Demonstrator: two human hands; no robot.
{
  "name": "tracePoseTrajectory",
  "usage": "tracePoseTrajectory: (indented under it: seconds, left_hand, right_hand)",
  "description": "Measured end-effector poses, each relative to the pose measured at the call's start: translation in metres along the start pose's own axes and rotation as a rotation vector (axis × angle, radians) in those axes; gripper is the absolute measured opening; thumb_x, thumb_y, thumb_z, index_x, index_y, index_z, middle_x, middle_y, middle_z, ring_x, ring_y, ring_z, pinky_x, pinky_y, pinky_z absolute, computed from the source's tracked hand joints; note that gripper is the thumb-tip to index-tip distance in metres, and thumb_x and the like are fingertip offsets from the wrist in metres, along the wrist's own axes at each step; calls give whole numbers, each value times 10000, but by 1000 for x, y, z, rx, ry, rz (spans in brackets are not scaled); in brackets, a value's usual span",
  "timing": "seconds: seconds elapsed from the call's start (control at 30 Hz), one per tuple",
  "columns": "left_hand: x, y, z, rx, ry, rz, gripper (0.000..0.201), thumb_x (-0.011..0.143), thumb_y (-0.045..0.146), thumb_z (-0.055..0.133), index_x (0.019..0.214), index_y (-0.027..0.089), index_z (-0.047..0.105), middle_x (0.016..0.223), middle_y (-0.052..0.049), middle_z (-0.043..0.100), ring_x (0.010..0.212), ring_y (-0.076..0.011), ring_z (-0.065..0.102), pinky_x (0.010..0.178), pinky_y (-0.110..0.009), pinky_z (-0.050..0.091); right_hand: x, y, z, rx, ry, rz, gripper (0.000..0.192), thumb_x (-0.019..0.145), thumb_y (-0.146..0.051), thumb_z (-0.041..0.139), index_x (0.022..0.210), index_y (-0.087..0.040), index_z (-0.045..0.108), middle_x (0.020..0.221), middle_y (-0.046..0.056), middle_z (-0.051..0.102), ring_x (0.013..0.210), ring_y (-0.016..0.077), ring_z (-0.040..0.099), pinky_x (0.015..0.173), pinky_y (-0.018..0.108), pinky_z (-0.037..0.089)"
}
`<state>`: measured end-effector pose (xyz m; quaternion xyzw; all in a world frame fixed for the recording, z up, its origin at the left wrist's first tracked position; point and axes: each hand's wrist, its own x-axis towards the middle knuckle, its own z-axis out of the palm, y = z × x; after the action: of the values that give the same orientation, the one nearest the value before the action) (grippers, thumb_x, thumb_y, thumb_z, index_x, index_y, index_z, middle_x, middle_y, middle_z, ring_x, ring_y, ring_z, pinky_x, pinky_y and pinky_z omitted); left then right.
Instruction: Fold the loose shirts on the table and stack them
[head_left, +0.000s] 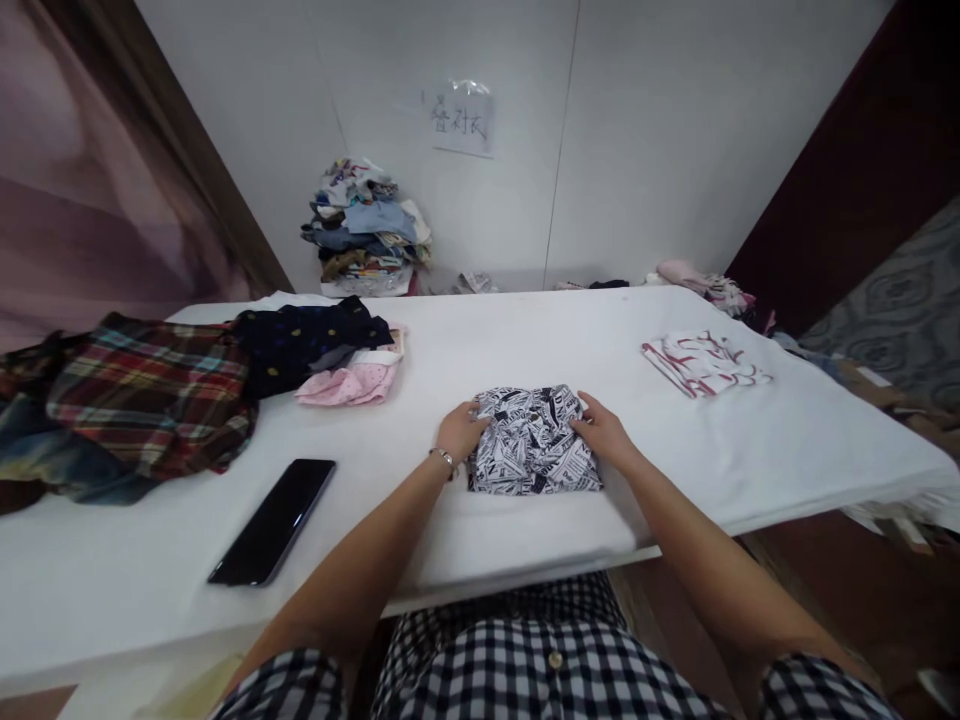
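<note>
A black-and-white shirt (534, 445) with a newspaper-style print lies folded into a compact rectangle on the white-covered table, near its front edge. My left hand (462, 434) grips its left side, thumb on top and fingers at the edge. On the opposite side, my right hand (602, 428) holds the upper right edge in the same way. The undersides of the fingers are partly hidden by the cloth. The shirt appears to rest on the table.
A black phone (274, 520) lies left of my arm. Plaid clothing (161, 390), a dark garment (311, 340) and pink cloth (352, 380) are heaped at left. A folded white-and-red garment (705, 362) lies right. Stacked clothes (367, 230) stand behind the table (495, 335), below a paper sign (463, 120).
</note>
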<state>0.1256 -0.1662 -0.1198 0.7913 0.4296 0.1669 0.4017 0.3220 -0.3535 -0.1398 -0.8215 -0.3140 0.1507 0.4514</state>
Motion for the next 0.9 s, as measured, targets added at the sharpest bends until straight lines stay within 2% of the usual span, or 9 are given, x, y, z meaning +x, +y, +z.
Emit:
tracePoseTrajectory:
  seconds: [0.13,0.27,0.37,0.43,0.53,0.57,0.63,0.73,0.9]
  left_hand:
    - [-7,-13,-2,115,45,36,508,792,445,567,1227,184,537,972,-70,671,861,-205,620,734,-291,444]
    - [-22,-16,-19,177,110,38,592,814,514,513,1275,145,478,1124,-110,615,807,-196,615,752,-327,457]
    - [-41,-10,-26,170,160,146,537,826,515,502,1226,157,501,1131,-112,590,774,-179,596,729,-326,468]
    - [-57,-5,-24,143,185,310,432,849,488,488,1142,176,543,1084,-95,597,814,-181,589,734,-320,475]
    - [-78,-3,-13,182,103,594,349,868,443,494,1102,197,573,1105,-88,609,1011,-214,562,879,-371,453]
    - [-83,-4,-9,228,45,671,354,868,429,503,1132,203,570,1153,-89,603,1086,-228,534,937,-402,425]
    - [-90,-10,0,336,-71,769,380,868,406,513,1191,210,554,1248,-92,574,1188,-254,475,1001,-452,372]
    - [-92,-21,7,447,-166,798,423,860,394,528,1232,192,536,1309,-107,541,1235,-274,435,1018,-481,345]
    - [-93,-25,3,521,-182,842,628,780,424,629,1336,207,434,1391,-124,461,1287,-293,371,1042,-510,296]
  right_hand:
    - [-16,12,-9,35,13,62,702,743,-429,619,1378,-201,428,972,50,643,690,146,581,650,280,473]
    - [-42,10,-23,204,0,250,773,773,-494,576,1437,-194,318,1004,82,640,669,159,608,477,241,447]
    - [-54,3,-27,266,-62,292,823,771,-518,584,1460,-206,261,986,86,652,660,172,619,458,249,453]
    - [-57,-3,-25,208,-26,184,793,770,-518,595,1442,-212,308,1048,100,646,762,198,631,566,293,506]
    - [-61,-14,-17,50,106,-147,663,809,-476,572,1397,-223,400,1273,121,559,1110,257,548,886,413,475]
    - [-63,-16,-13,2,94,-262,630,821,-458,565,1388,-229,416,1351,117,503,1220,267,471,984,447,408]
    - [-69,-19,-3,-88,-63,-431,588,825,-437,574,1367,-240,456,1437,100,420,1337,277,342,1090,488,273]
    - [-75,-14,13,-217,-315,-497,555,823,-433,584,1332,-227,509,1456,107,390,1371,306,282,1115,529,188]
    - [-77,-5,17,-191,-325,-487,563,839,-434,565,1358,-234,477,1480,90,349,1393,283,239,1125,531,162]
